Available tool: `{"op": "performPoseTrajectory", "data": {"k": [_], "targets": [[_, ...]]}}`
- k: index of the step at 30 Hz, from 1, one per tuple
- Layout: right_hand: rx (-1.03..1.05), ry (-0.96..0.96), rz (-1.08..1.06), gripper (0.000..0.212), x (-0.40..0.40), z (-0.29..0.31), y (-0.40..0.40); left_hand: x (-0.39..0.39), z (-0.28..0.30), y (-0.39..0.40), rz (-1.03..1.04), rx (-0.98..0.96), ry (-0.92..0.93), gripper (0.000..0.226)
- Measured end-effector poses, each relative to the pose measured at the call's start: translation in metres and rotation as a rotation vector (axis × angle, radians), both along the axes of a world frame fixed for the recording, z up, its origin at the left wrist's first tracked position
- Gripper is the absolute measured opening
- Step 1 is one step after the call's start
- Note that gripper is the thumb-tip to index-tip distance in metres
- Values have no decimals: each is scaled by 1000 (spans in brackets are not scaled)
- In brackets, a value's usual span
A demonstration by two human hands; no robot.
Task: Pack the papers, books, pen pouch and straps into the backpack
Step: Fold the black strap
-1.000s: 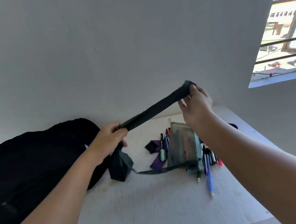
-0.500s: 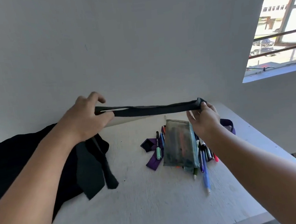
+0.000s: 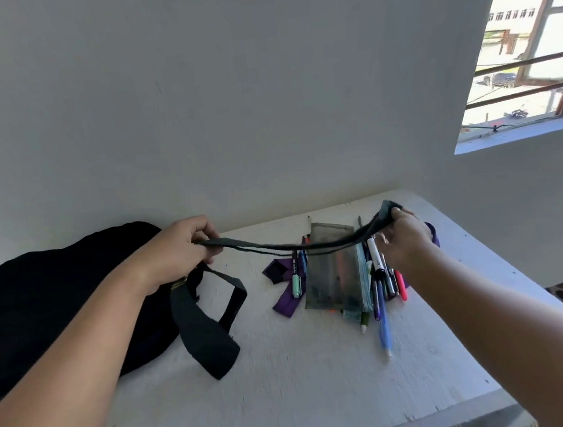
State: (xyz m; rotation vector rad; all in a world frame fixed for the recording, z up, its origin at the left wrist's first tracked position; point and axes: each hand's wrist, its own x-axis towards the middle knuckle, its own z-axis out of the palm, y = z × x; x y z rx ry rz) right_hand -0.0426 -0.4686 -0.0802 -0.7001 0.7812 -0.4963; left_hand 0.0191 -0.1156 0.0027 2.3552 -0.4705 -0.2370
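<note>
A black strap (image 3: 276,246) sags in the air between my hands above the white table (image 3: 289,384). My left hand (image 3: 177,252) grips one part of it, and the wide tail of the strap hangs from that hand down onto the table. My right hand (image 3: 403,239) pinches the other end. Below the strap lies a grey mesh pen pouch (image 3: 334,273) with several loose pens (image 3: 380,293) around it and a purple strap (image 3: 284,292) partly under it. The black backpack (image 3: 41,305) lies at the left, behind my left forearm.
The table stands against a white wall, with its right edge near my right forearm and its front edge at the bottom. A barred window (image 3: 532,51) is at the upper right.
Both hands have come down toward the table and the strap, pulled taut before, now sags in the middle. Its hanging tail now rests on the table beside the backpack.
</note>
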Motion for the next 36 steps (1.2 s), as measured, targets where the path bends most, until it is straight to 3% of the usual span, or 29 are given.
{"op": "performPoseTrajectory", "data": {"k": [4,8,10,13,16,18,21,25,29,33,36], "targets": [[-291,349,348,30,-6,-8,6,2,-7,-11,149,-140,-102,28],[-1092,731,460,43,-2,-6,15,-3,-11,-27,178,-202,-119,31],[-1234,617,434,50,-3,2,26,-6,-11,-36,161,-175,-166,30],[-1195,156,686,62,-10,22,61,-11,-11,-51,114,-131,-225,24],[-1205,-15,1016,81,-9,26,102,-17,-12,-64,22,-75,-269,16],[-1123,-79,1053,80,-6,22,122,-19,-15,-68,-51,-37,-266,19],[-1104,-119,942,45,-3,22,134,-20,-18,-64,-141,9,-282,25],[-1395,-52,724,10,-2,27,123,-19,-18,-38,-162,194,-228,31],[-1631,-122,536,11,-3,35,119,-21,-14,-17,-119,203,-298,29],[-1464,-210,478,18,0,55,125,-21,-13,-9,16,-94,-392,31],[-1445,-248,431,18,1,63,125,-17,-14,-3,22,-104,-346,32]]}}
